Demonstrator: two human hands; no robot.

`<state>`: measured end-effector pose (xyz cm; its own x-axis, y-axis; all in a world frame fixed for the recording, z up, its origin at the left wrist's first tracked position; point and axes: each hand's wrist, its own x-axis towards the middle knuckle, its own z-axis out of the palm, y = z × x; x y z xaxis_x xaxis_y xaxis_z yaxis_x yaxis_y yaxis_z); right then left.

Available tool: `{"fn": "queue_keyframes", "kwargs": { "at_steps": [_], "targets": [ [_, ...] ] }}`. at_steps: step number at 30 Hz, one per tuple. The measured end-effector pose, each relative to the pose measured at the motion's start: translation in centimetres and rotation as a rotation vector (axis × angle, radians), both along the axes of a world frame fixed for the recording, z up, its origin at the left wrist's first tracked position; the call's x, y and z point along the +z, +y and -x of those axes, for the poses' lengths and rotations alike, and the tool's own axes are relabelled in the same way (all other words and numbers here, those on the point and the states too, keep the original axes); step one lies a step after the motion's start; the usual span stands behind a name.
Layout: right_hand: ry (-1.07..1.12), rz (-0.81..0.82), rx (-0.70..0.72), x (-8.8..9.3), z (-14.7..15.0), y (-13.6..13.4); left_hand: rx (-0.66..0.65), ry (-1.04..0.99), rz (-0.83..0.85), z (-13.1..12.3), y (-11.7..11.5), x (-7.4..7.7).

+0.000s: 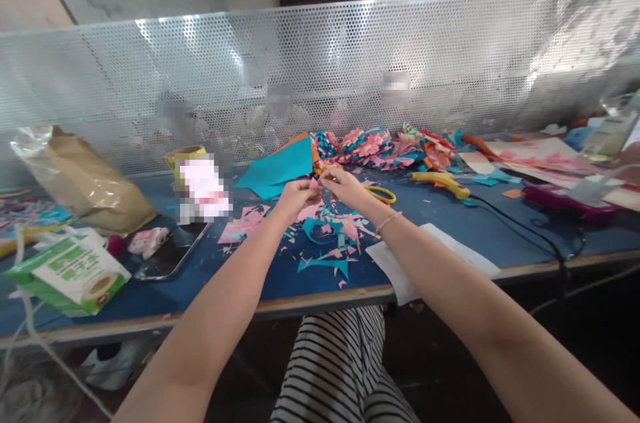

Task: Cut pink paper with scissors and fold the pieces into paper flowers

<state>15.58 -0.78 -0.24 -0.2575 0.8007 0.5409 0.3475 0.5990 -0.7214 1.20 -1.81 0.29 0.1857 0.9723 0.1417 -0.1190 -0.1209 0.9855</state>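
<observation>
My left hand (296,194) and my right hand (341,184) meet above the blue table (250,276), fingers pinched together on a small pink paper piece (316,184) held between them. Below the hands lies a scatter of pink and teal paper scraps (325,236). Yellow-handled scissors (381,194) rest just right of my right hand. A teal paper sheet (280,166) lies behind the hands. A thin bracelet sits on my right wrist.
A pile of folded colourful paper pieces (385,146) lies at the back, a yellow glue gun (440,182) with a black cord to the right. White paper (430,256) hangs over the front edge. A phone (167,256), green-and-white carton (70,273) and brown bag (85,176) sit left. A perforated metal screen (320,70) backs the table.
</observation>
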Motion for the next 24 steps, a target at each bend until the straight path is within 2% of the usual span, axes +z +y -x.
{"fn": "queue_keyframes", "kwargs": {
  "at_steps": [6,11,18,24],
  "targets": [
    [-0.025,-0.119,0.026,-0.41,0.06,0.65,-0.052,0.031,0.016,0.09,0.04,-0.18],
    [-0.055,-0.089,0.027,-0.29,-0.02,0.66,-0.075,0.029,0.027,0.06,-0.02,-0.17],
    [-0.080,-0.230,-0.083,0.27,-0.15,0.20,-0.039,0.048,0.129,-0.03,0.29,-0.29],
    [-0.070,-0.271,-0.071,-0.01,-0.21,0.53,-0.025,-0.097,0.129,-0.05,0.05,0.24]
  ]
}}
